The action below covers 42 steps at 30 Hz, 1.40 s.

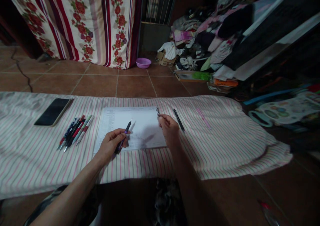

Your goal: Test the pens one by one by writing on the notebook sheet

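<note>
My left hand point(113, 141) is closed around a dark pen point(121, 141) with a purplish grip. Its thin pale tip points up and away, over the spiral notebook point(142, 122). The notebook lies with a mostly white page up, with faint marks near its lower part and small writing along its left side. At the notebook's right edge, by the spiral binding, my right hand point(169, 126) has its fingers pinched together; whatever is between them is too small to make out. A black pen point(179, 120) lies just right of that hand. Farther right is a pink pen point(203, 118).
Left of the notebook lie a bunch of several pens point(76, 132) and a dark-screened phone point(53, 112), all on a striped cloth point(225, 146). Beyond are a tiled floor point(100, 81), a floral curtain point(95, 26), a purple basin point(143, 63) and piled clothes point(207, 36).
</note>
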{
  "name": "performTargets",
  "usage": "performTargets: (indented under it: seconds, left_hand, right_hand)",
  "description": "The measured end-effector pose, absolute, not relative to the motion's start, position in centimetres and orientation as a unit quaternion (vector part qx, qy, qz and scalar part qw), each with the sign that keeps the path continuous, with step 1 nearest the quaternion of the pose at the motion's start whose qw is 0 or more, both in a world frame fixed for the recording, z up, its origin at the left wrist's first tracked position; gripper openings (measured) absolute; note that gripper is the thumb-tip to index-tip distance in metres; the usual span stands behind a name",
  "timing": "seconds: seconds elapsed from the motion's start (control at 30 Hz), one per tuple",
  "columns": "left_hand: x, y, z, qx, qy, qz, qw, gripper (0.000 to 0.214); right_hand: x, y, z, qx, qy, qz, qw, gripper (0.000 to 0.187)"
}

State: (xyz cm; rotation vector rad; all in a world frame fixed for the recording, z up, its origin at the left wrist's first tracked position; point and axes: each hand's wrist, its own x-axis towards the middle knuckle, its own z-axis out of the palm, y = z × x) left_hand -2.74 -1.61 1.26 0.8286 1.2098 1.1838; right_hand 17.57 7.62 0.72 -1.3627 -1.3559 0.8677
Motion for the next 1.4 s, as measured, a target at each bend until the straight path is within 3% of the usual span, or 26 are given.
performTargets:
  seconds: [0.33, 0.63, 1.4]
  left_hand:
    - [-2.0, -1.7, 1.6, 0.369, 0.518, 0.491, 0.595, 0.025]
    - [-1.9, -2.0, 1.8, 0.382, 0.516, 0.489, 0.59, 0.027]
    - [-1.3, -2.1, 1.4, 0.446, 0.528, 0.446, 0.569, 0.027]
  right_hand:
    - [17.3, 7.1, 1.9, -0.509, -0.459, 0.522, 0.509, 0.03]
    - [17.8, 7.4, 2.0, -0.541, -0.439, 0.505, 0.51, 0.028]
    - [16.0, 5.8, 1.8, -0.43, -0.674, 0.449, 0.399, 0.018]
